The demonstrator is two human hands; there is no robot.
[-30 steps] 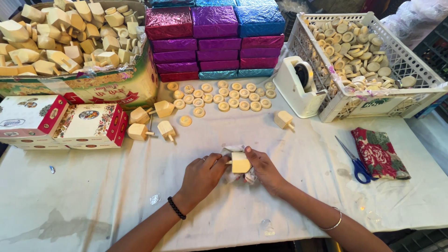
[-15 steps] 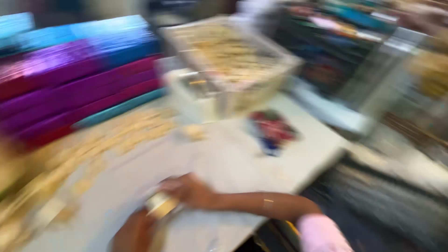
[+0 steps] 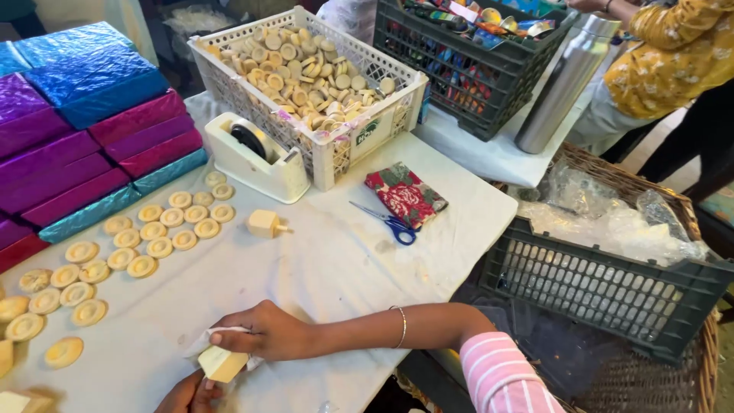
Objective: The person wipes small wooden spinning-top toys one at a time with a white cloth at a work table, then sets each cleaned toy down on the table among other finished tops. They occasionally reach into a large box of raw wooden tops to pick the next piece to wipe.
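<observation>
At table's near edge, both hands [image 3: 264,330] grip tilted wooden block [image 3: 222,362].

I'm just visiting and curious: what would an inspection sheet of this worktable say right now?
Surface: table under a white cloth, a few faint marks on it.
Job's things: a pale block partly in a white wrapper, between both hands at the near edge.
Clutter: rows of round pale discs, one block with a peg, a tape dispenser, blue scissors, a floral pouch, a white crate of wooden pieces, stacked foil-wrapped boxes.
Grippers: right hand rests on the wrapper; left hand touches the block from below, mostly out of frame.
Cables: nothing seen.
Surroundings: dark crates, a wicker basket, a steel bottle, another person's yellow sleeve.
</observation>
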